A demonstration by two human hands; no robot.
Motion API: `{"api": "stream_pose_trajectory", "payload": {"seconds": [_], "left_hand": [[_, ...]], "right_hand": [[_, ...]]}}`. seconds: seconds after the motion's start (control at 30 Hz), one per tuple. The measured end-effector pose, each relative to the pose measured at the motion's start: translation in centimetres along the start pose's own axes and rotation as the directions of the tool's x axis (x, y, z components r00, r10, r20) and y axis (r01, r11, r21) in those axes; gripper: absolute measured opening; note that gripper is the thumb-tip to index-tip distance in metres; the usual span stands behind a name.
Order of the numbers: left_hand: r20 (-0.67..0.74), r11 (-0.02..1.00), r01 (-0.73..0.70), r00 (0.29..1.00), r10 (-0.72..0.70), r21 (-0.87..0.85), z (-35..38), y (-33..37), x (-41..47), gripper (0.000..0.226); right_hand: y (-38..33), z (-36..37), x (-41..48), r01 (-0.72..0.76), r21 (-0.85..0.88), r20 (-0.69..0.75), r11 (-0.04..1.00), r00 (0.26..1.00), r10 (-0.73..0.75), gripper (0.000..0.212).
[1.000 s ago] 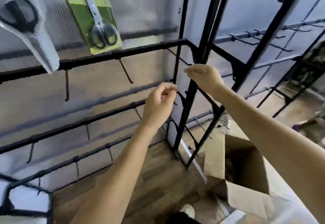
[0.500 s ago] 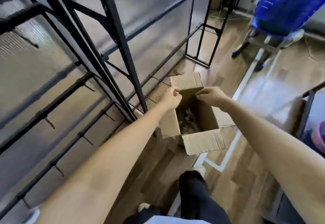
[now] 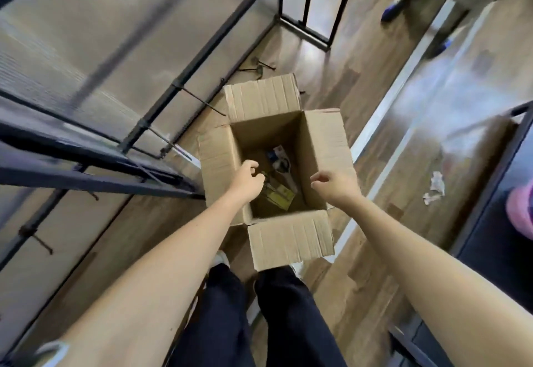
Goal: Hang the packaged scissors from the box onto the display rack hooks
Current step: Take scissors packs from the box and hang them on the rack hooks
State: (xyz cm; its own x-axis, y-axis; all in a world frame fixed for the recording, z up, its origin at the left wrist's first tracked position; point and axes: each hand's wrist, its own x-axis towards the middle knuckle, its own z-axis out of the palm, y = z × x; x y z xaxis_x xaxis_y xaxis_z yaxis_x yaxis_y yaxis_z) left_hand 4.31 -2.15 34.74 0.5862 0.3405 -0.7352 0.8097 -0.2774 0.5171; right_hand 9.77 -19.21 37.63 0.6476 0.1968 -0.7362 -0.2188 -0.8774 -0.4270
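I see corrugated cardboard box (image 3: 291,240), flaps splayed, flat scissor packs (image 3: 281,162) at bottom. Left hand (image 3: 248,180), right hand (image 3: 331,185) over opening, fingers loosely curled, empty. Black metal-bar rack (image 3: 161,104) beside.

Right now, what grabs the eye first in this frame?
The open cardboard box sits mid-frame on the wood floor, flaps splayed, with a few packaged scissors lying at its bottom. Over the opening hover the left hand, near the left wall, and the right hand, near the right wall, both with fingers loosely curled and holding nothing. The black display rack fills the left side.
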Motion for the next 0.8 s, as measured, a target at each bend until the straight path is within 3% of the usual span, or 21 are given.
{"api": "stream_pose_trajectory", "payload": {"seconds": [0.17,0.33,0.5,0.8], "left_hand": [[0.012,0.996,0.032,0.999,-0.033,0.086,3.6,-2.8,8.0,0.039],[0.069,0.993,0.103,0.992,-0.108,0.064,7.1,-6.3,16.7,0.040],[0.112,0.972,0.236,0.965,-0.236,0.015,10.4,-10.7,24.0,0.041],[-0.019,0.879,0.450,0.888,-0.459,-0.157,18.9,-18.2,36.4,0.055]], "right_hand": [[2.0,3.6,8.0,-0.042,-0.011,0.057,0.999,0.997,0.042,0.029],[3.4,8.8,15.5,-0.101,-0.001,0.025,0.995,0.995,0.101,0.027],[5.4,14.5,23.2,-0.160,-0.062,0.090,0.985,0.982,0.165,0.033],[12.0,21.9,37.9,-0.252,-0.066,0.062,0.966,0.965,0.256,0.043]]}}
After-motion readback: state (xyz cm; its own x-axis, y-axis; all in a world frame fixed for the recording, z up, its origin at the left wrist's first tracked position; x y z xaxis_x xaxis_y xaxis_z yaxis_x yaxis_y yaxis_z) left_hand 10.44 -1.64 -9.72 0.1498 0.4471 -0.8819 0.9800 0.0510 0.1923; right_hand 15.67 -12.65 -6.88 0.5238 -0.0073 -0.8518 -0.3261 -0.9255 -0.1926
